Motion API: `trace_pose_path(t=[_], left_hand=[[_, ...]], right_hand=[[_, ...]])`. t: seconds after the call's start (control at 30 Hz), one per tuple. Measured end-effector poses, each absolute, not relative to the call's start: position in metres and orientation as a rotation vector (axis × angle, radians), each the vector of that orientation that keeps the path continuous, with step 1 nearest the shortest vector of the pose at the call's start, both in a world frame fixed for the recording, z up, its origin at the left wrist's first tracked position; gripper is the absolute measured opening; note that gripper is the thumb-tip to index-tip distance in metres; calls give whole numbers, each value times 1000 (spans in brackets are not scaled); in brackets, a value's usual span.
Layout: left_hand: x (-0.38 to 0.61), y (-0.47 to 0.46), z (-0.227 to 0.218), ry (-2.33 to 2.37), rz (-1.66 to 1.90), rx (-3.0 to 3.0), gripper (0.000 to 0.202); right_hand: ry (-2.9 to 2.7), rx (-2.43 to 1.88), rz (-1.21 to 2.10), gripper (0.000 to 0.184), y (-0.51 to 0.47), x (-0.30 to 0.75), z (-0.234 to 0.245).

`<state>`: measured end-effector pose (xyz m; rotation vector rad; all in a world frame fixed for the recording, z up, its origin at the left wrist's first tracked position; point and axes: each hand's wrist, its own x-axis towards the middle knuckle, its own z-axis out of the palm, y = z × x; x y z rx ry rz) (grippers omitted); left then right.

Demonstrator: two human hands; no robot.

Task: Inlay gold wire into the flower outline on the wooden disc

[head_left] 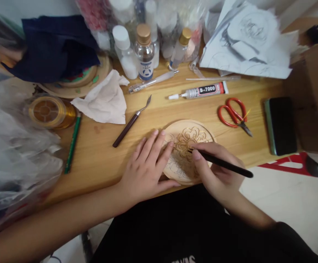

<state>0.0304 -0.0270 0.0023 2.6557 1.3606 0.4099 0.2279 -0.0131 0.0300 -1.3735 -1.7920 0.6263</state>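
Observation:
A round wooden disc (183,126) lies at the table's front edge, with a pencilled floral drawing on it. Gold-coloured wire (193,136) traces flower petals over its upper part. My left hand (145,170) is spread flat, fingertips resting on the disc's left side. In my right hand (222,168) is a slim black tool (227,166), gripped between thumb and fingers like a pen. Its dark tip touches or hovers just over the gold flower; I cannot tell which. My right fingers partly cover the disc's right side.
Around the disc lie a small palette knife (128,126), a B-7000 glue tube (203,90), red-handled cutters (234,114), a phone (281,126), a green pencil (72,146), a spool of gold wire (50,111) and a crumpled tissue (104,100). Bottles (144,53) and sketched papers (246,40) stand behind.

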Motion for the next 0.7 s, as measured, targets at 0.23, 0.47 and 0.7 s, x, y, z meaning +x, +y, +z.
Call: trace_pose_path(t=[0.23, 0.47, 0.7], left_hand=[[30, -28, 3, 1362, 364, 2635, 89], [32, -29, 4, 1394, 379, 2598, 91], [32, -30, -1, 1397, 425, 2589, 91]], right_hand=[[-1456, -1507, 932, 9, -14, 216, 23], [-1422, -1562, 907, 10, -8, 203, 14], [-1563, -1622, 781, 8, -5, 202, 8]])
